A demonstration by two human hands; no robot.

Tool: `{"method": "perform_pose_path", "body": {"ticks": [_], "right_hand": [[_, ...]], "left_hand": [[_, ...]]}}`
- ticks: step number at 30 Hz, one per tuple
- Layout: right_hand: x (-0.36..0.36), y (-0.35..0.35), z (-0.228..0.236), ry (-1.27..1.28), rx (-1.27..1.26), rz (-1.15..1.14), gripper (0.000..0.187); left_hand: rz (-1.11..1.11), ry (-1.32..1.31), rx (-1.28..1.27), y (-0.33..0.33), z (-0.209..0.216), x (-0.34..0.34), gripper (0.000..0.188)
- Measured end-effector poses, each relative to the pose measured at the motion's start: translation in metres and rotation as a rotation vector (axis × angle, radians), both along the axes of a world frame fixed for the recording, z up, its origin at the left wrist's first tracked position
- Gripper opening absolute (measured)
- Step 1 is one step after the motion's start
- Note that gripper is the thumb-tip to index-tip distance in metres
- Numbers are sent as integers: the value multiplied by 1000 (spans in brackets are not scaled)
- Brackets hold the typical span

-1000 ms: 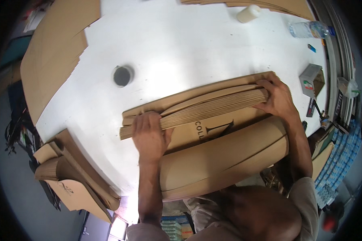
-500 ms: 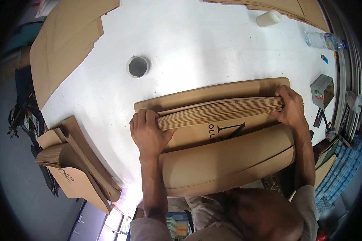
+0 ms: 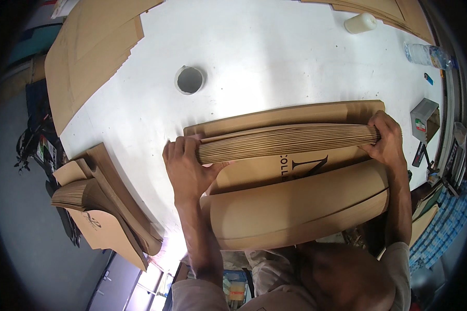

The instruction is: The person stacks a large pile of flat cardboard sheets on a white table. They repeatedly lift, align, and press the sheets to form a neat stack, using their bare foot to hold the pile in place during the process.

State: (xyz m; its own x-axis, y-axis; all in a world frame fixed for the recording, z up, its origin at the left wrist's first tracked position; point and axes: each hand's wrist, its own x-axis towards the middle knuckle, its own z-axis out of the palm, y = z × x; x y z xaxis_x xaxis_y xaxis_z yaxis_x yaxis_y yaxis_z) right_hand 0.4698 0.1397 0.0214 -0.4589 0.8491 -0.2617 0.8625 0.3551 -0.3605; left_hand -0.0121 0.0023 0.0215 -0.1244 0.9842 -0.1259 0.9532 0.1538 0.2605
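A stack of brown kraft paper sheets (image 3: 290,143) lies in front of me, its layered edges facing up in a slight arch. My left hand (image 3: 186,167) grips the stack's left end, fingers over the far side and thumb on the near side. At the right end, my right hand (image 3: 386,139) holds it the same way. Below the layered edges a printed brown face with dark lettering shows. Nearest me, a wide curved brown paper flap (image 3: 301,205) bends down over the table's front edge. Behind the stack runs a flat brown strip (image 3: 296,115).
On the white table (image 3: 254,67) stand a round grey cup (image 3: 190,81) and a whitish cylinder (image 3: 360,23). A clear bottle (image 3: 425,55) and a grey metal box (image 3: 424,120) are at right. Brown sheets (image 3: 93,52) lie far left; folded brown paper (image 3: 106,202) hangs at the near left.
The layered edges between my hands have fanned a little wider. My left hand has shifted slightly outward relative to the stack. The whole view has shifted slightly.
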Motion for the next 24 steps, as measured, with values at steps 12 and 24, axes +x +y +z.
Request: {"method": "perform_pose_path", "body": {"ticks": [12, 24], "right_hand": [[-47, 6, 27, -100, -153, 62, 65], [-59, 8, 19, -11, -49, 79, 73]], "left_hand": [[-177, -175, -12, 29, 7, 49, 65], [-107, -174, 0, 29, -13, 45, 54]]}}
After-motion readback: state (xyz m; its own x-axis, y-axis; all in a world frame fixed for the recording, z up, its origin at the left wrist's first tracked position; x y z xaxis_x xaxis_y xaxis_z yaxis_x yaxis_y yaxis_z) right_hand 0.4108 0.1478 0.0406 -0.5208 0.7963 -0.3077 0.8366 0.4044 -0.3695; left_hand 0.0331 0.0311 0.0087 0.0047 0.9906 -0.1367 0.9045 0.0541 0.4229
